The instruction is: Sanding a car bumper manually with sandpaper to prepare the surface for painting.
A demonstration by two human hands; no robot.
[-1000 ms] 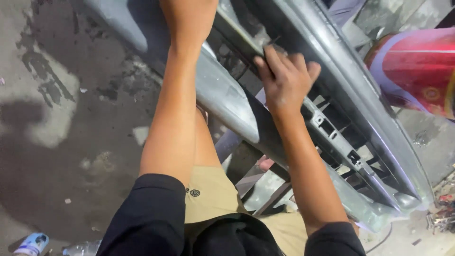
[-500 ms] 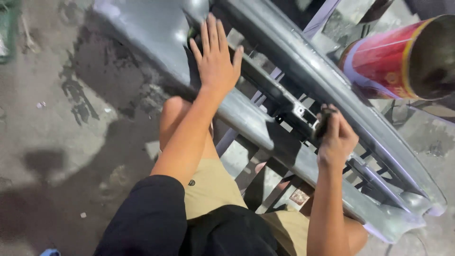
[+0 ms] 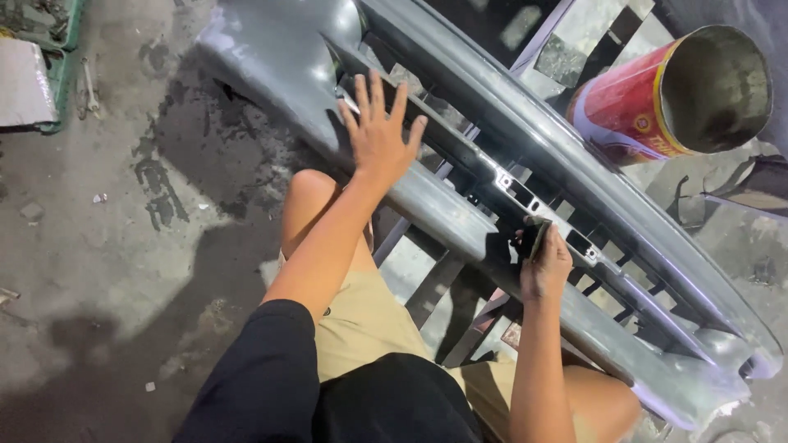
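Head view, looking down at my own lap. My left hand (image 3: 379,139) is flat and open, fingers spread, palm pressed on the lower panel of a grey car bumper (image 3: 525,148) that runs diagonally from upper left to lower right across the view. My right hand (image 3: 543,264) is closed around a small dark folded pad (image 3: 535,238), probably sandpaper but I can't tell for sure, and holds it against the bumper's lower bar just beside the grille slots (image 3: 574,238). The two hands are well apart along the bumper, left one nearer the upper end, right one near the middle. The bumper sits on a metal frame stand (image 3: 447,291), bars visible beneath it between my knees. I'm seated, tan shorts (image 3: 361,320) and black shirt (image 3: 328,394) in the lower part of the view, left knee just under the left forearm. A red cylindrical can (image 3: 657,94) with an open dark mouth lies on its side at upper right, beyond the bumper, not touching either hand. Stained concrete floor (image 3: 123,230) at left, with a green crate edge (image 3: 57,82) in the upper left corner.
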